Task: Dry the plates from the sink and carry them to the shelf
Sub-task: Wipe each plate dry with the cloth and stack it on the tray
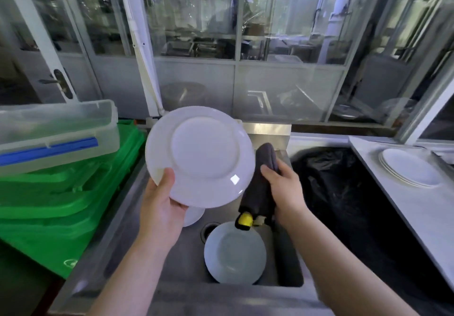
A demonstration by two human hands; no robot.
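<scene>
Overhead, glossy white plate (200, 156), underside up.

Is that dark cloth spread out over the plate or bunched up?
Bunched up. The right hand grips the dark cloth in a wad beside the plate, not touching it.

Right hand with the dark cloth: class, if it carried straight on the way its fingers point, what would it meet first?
Probably the held plate. The right hand grips the dark cloth, fingers pointing up and left toward the plate's right edge, which the left hand holds up over the sink. Depth is unclear.
</scene>
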